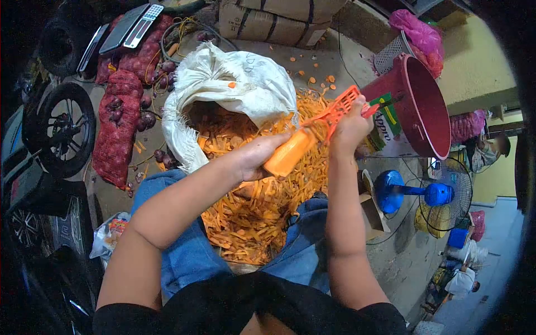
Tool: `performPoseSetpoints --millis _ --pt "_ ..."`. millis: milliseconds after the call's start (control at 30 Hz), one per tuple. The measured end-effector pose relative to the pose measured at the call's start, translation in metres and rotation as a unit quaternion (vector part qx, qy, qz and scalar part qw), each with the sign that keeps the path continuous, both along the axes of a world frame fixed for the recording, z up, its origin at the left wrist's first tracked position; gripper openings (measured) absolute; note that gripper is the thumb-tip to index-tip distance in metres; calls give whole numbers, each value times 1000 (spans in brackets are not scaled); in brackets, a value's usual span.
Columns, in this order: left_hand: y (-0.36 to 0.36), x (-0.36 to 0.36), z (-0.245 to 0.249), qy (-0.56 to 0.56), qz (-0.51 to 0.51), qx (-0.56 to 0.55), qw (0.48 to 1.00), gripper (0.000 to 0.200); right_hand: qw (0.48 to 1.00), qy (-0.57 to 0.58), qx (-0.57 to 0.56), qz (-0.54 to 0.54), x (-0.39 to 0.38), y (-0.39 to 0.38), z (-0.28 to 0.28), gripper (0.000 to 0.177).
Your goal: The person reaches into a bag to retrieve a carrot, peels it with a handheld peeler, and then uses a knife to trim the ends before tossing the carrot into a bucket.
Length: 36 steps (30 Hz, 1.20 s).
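My left hand (258, 157) grips an orange carrot (290, 152), held tilted over a heap of carrot peelings (251, 218) between my knees. My right hand (350, 127) holds an orange-red plastic peeler (340, 109) whose blade rests against the carrot's upper end. Both forearms reach forward over my blue jeans. A white woven sack (234, 84) lies open just beyond the hands, with more peelings inside its mouth.
A dark red bucket (424, 106) lies tipped at the right. Red mesh bags of onions (118, 123) lie at the left beside a motorbike wheel (64, 125). A blue floor fan (424, 195) stands at the right, cardboard boxes (279, 19) at the back. People sit far right.
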State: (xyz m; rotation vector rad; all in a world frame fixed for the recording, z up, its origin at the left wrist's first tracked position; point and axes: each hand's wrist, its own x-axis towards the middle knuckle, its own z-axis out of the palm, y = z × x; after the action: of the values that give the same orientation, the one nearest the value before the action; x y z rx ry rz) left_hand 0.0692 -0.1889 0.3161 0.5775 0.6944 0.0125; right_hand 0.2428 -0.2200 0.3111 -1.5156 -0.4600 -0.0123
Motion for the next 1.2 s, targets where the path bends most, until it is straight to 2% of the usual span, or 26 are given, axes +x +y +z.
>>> performPoseSetpoints --millis 67,133,200,267,333,367,433,500,567,633,733,867,1000,1067,1133,1167,1200 --pt "3 -8 2 -28 -53 10 998 35 999 -25 21 6 19 -3 0 26" --pt "5 -14 10 -47 -65 2 997 34 985 126 83 -80 33 -7 9 24" --pt "6 -14 8 -68 -78 -7 995 34 982 151 96 -66 36 -14 16 23" --pt "7 -9 -6 -72 -24 -28 997 37 977 177 107 -50 25 -18 31 23" --pt "10 -9 -8 -74 0 -49 996 37 966 257 14 3 -4 -15 54 21" --pt "12 -8 -10 -76 23 -68 994 37 966 257 14 4 -7 -10 44 21" --pt "17 -6 -18 -97 26 -76 992 37 966 191 130 114 -11 0 17 20" --pt "16 -5 -19 -117 29 -83 989 37 973 166 89 132 -38 3 19 20" --pt "11 1 -15 -70 95 -51 992 35 978 139 47 150 -57 2 22 21" --pt "12 2 -19 -89 103 -61 989 34 978 100 1 180 -67 1 24 22" --pt "8 4 -4 -99 118 -82 985 33 968 121 10 219 -68 0 18 24" --pt "7 3 -5 -103 101 -75 987 33 973 110 3 205 -69 0 14 24" --pt "6 0 -7 -97 84 -59 990 34 985 41 -37 166 -70 -1 19 25" --pt "6 -3 -15 -78 25 5 997 37 987 22 -34 154 -62 -1 14 25" --pt "-1 -6 2 -45 18 0 999 38 994 -12 -78 79 -29 1 -6 24" --pt "-3 -6 8 -12 11 -6 1000 39 996 -68 -56 19 -12 5 -11 24" --pt "-2 -8 8 -12 11 -6 1000 39 996 -68 -56 18 0 4 -9 24"
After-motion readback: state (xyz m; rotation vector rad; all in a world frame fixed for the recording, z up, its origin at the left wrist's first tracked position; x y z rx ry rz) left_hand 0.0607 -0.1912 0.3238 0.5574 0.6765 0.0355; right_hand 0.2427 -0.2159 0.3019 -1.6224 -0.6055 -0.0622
